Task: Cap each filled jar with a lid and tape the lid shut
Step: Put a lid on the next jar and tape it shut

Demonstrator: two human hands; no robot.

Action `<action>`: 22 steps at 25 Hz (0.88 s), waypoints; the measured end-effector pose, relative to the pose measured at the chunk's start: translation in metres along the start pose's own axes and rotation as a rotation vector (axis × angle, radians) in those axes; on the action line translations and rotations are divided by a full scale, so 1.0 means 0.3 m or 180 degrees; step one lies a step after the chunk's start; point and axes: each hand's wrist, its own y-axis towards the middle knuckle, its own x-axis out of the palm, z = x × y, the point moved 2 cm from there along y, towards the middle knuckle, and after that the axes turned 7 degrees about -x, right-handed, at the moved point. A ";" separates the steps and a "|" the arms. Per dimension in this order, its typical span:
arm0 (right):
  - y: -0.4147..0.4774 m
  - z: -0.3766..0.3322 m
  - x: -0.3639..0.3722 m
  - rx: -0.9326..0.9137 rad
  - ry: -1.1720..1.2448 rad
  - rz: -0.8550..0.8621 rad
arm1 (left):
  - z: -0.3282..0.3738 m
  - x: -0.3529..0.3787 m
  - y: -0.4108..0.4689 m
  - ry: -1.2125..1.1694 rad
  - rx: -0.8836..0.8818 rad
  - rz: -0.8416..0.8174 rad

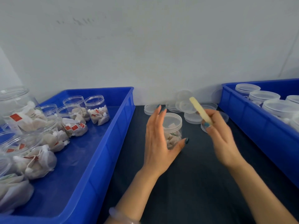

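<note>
The filled jar (172, 135) stands upright on the desk (194, 183), between the two hands, with a lid (172, 121) already seated on it. The left hand (157, 143) is spread, fingers straight along the jar's left side and thumb reaching across its front; contact with the jar cannot be confirmed. The right hand (221, 139) pinches the lower end of a pale tape strip (199, 109), which is raised above and to the right of the jar.

Probable faults at this step:
- The free end of the strip is unsupported. It may curl and stick to itself or to a finger before it reaches the lid.
- The jar is not gripped. Pressing tape on from the right may slide or tip it.
- If the lid is not fully closed, the tape fixes it in a crooked position.
- The loose lids (192, 118) lie just behind the jar. A sweeping hand may scatter them.
</note>
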 end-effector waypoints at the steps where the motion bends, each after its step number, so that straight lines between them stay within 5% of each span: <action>1: -0.008 -0.016 0.023 -0.0282 -0.0379 -0.0136 | 0.012 0.000 -0.004 0.0112 0.0248 0.0064; 7: -0.035 -0.054 0.103 -0.1179 -0.1407 -0.0563 | 0.040 -0.019 -0.018 0.0116 0.0599 0.0289; 13: -0.046 -0.076 0.126 -0.1170 -0.1167 -0.0362 | 0.044 -0.024 -0.028 -0.0011 0.0266 0.0590; 22: -0.051 -0.059 0.143 -0.0920 -0.0790 -0.0190 | 0.053 -0.055 -0.030 0.0763 0.0896 0.1174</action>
